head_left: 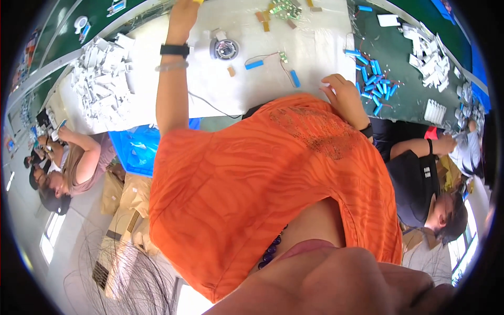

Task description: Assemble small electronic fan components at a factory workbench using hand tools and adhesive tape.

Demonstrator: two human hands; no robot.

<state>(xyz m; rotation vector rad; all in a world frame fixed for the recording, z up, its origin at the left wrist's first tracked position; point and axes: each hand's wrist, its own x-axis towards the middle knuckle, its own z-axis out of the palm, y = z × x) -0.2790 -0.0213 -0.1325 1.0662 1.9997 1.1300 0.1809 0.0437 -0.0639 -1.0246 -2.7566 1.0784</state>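
My left hand (184,23) reaches to the far edge of the view, where its fingertips are cut off beside a bit of something yellow. Whether it grips that cannot be seen. My right hand (344,97) rests at the near edge of the white work surface (310,50), fingers loosely curled and apart, seemingly empty. Just left of it lie two blue cylindrical battery cells (254,64), wired to a small green circuit board (283,56). A round grey device (224,49) with a shiny centre sits between my hands, near a small tan piece (231,71).
White plastic parts (102,79) are heaped at left, and another heap (428,58) is at far right. Many blue cells (375,81) lie on the green mat (399,105). Green boards (286,9) sit at the back. A blue crate (131,152) stands below; co-workers sit on both sides.
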